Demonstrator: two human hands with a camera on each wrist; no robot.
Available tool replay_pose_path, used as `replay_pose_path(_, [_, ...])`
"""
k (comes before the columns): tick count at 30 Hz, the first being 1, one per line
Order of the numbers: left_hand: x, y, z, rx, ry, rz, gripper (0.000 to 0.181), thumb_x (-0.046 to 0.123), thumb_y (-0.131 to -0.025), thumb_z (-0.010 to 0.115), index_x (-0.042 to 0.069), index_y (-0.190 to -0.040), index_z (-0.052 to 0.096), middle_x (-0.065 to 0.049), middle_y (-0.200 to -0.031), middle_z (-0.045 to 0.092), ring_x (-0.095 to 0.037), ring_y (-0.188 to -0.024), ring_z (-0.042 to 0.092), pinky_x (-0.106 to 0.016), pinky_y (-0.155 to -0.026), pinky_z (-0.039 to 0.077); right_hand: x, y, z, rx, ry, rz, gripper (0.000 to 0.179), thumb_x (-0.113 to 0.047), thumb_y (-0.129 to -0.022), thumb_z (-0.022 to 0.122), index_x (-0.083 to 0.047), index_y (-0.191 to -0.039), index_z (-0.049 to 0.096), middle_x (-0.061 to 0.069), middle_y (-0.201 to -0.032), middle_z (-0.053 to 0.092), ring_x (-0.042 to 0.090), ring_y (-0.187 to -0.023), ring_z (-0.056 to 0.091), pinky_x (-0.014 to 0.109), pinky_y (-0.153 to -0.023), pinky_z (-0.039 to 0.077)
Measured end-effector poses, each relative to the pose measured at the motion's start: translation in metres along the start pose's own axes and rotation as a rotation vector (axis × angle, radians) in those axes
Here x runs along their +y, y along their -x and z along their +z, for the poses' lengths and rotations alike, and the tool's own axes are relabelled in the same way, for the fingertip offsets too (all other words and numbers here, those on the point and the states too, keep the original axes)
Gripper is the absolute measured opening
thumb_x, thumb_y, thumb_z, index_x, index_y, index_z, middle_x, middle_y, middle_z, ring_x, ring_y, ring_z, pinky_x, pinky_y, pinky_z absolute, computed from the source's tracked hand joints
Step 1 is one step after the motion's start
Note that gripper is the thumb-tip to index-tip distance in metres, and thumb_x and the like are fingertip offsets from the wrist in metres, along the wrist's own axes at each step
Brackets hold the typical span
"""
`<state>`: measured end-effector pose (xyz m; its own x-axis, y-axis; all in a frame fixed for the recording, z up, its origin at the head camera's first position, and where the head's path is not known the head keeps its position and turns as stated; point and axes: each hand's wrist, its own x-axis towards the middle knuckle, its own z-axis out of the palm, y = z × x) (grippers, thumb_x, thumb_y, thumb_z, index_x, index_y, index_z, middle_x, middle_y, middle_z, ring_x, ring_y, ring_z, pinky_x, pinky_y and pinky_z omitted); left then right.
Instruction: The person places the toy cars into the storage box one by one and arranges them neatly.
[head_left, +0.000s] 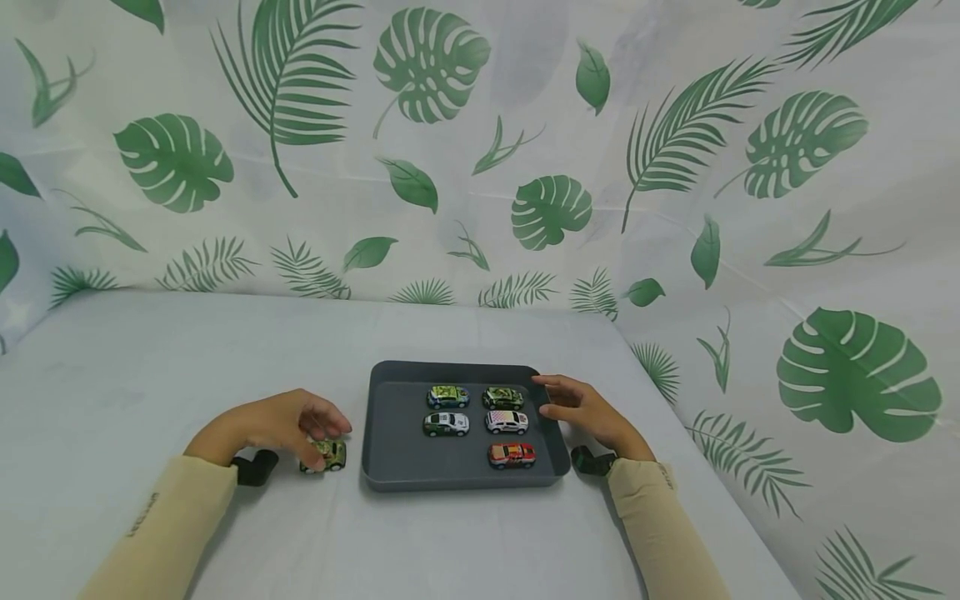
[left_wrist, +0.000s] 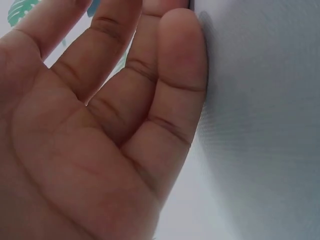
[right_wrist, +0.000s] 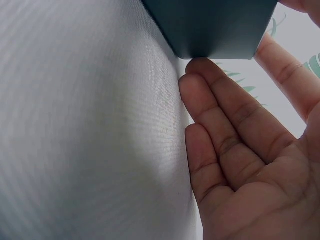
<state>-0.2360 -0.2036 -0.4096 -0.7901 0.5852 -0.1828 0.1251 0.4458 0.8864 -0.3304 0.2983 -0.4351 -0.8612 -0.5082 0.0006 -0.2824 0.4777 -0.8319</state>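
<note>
In the head view, my left hand (head_left: 288,425) reaches over a green camouflage toy car (head_left: 333,454) on the white cloth, left of the tray. The thumb overlaps the car, while the other fingers are bent loosely above and behind it. That car is hidden in the left wrist view, where the hand (left_wrist: 100,125) has its little finger against the cloth. My right hand (head_left: 592,417) is at the right edge of the dark grey tray (head_left: 397,450). Its fingers extend to the tray's outer wall (right_wrist: 215,30) in the right wrist view, and the thumb overlaps the rim.
Inside the tray are a yellow-green and blue car (head_left: 448,396), a green car (head_left: 503,397), a white-and-green car (head_left: 446,424), a white-pink car (head_left: 507,422) and a red car (head_left: 512,455). A leaf-printed curtain (head_left: 480,225) borders the table behind and at right.
</note>
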Motion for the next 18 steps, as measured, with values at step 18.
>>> replay_pose_path(18, [0.0004,0.0021,0.0000,0.025,-0.013,-0.013,0.040,-0.004,-0.078,0.089,-0.009,-0.115,0.076,-0.004,-0.109,0.077,-0.018,-0.098,0.068,-0.027,-0.086,0.058,-0.0005,-0.0003,0.0002,0.001,-0.006,0.011,0.060,-0.011,-0.103,0.072,0.002,-0.157,0.052,0.030,-0.152,0.057,0.047,-0.136,0.059,0.065,-0.114,0.046])
